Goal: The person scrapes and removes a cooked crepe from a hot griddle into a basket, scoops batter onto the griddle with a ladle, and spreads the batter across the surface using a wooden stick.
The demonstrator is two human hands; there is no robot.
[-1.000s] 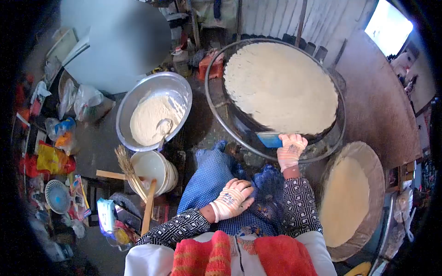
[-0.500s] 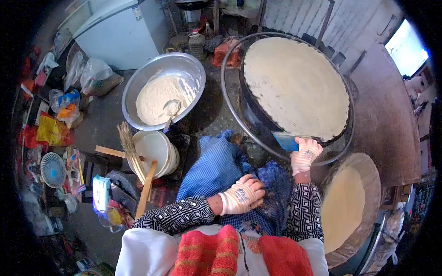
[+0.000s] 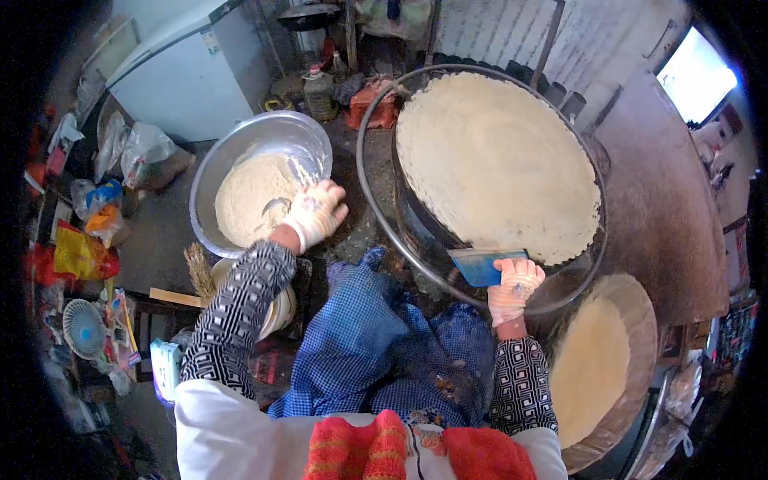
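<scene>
My right hand (image 3: 514, 293), in a pale striped glove, is closed around a blue scraper (image 3: 480, 268). The scraper's edge lies at the near rim of a big round griddle (image 3: 422, 210) covered with a layer of pale batter (image 3: 496, 160). My left hand (image 3: 314, 214), gloved the same way, is over the right rim of a metal basin (image 3: 206, 172), its fingers loosely bent and a little apart. Inside the basin, thick batter (image 3: 252, 192) holds a ladle (image 3: 276, 210) just left of that hand; my forearm hides its handle.
A metal ring (image 3: 376, 204) surrounds the griddle. At right, a wide container (image 3: 644, 336) holds a thin round pale sheet (image 3: 592, 376). A white bucket (image 3: 280, 312) with a straw brush (image 3: 198, 270) stands below the basin. A white chest (image 3: 180, 84) stands behind.
My left hand has moved from my lap up and left to the basin rim. My right hand keeps the scraper at the griddle's near edge. The whole view has shifted slightly.
</scene>
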